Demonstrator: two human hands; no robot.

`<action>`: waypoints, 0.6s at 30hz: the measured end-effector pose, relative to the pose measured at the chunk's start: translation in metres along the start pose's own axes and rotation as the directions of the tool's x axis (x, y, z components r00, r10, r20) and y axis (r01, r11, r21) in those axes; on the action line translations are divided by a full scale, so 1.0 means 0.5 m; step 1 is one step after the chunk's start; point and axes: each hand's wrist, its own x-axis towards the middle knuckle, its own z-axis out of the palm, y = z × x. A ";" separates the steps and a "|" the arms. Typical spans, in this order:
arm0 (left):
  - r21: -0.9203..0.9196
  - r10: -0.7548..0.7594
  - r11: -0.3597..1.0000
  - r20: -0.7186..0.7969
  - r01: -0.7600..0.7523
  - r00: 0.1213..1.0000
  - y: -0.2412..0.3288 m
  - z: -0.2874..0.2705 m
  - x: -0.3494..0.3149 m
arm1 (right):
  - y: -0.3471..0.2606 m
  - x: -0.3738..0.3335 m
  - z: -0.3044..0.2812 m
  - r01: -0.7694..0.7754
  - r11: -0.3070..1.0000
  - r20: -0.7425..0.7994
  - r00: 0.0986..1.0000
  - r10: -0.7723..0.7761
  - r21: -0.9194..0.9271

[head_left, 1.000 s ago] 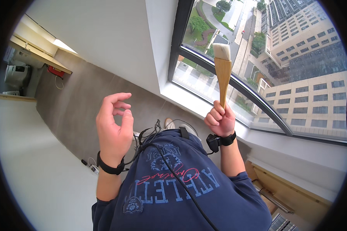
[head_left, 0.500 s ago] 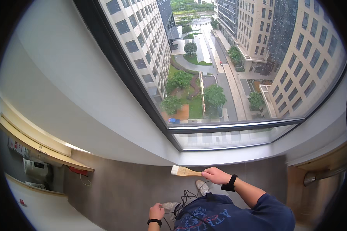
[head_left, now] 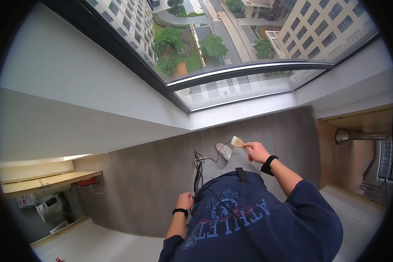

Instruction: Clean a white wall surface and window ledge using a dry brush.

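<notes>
Out over the floor in front of me, my right hand (head_left: 257,152) grips a flat wide brush (head_left: 239,143) by its wooden handle. The brush has pale bristles, which point up and to the left, away from my body. My left hand (head_left: 184,201) is at my left side with curled fingers, right beside a loop of black cable (head_left: 198,172). What the left fingers hold, if anything, is hidden. The cable runs down across my dark blue shirt (head_left: 231,218). Both wrists have black bands.
A large window (head_left: 249,81) with a dark frame stands ahead, showing buildings and trees far below. The grey floor (head_left: 153,174) stretches left to a wooden-edged counter (head_left: 48,179) with appliances under it. A metal cylinder (head_left: 343,136) is at the right. My light shoe (head_left: 223,151) shows below the brush.
The view has tilted down, so the window sits higher and more of my shirt shows. The brush has turned from lying sideways to pointing up-left. It is still in my right hand.
</notes>
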 end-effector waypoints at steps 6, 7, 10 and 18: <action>-0.040 0.242 0.969 -0.069 -0.245 0.968 -0.024 -0.071 0.021 | 0.187 -0.134 0.102 -0.195 0.962 -0.220 0.947 0.235 0.189; -0.086 0.280 0.957 0.004 -0.278 0.960 -0.035 -0.087 0.020 | 0.222 -0.167 0.119 -0.239 0.921 -0.264 0.908 0.324 0.307; -0.024 0.451 0.892 0.006 -0.451 0.892 -0.060 -0.077 0.001 | 0.310 -0.272 0.178 -0.306 0.815 -0.325 0.804 0.498 0.493; 0.221 0.210 0.921 0.411 -0.321 0.887 -0.090 -0.035 0.004 | 0.420 -0.410 0.307 -0.327 0.640 -0.299 0.679 0.671 0.695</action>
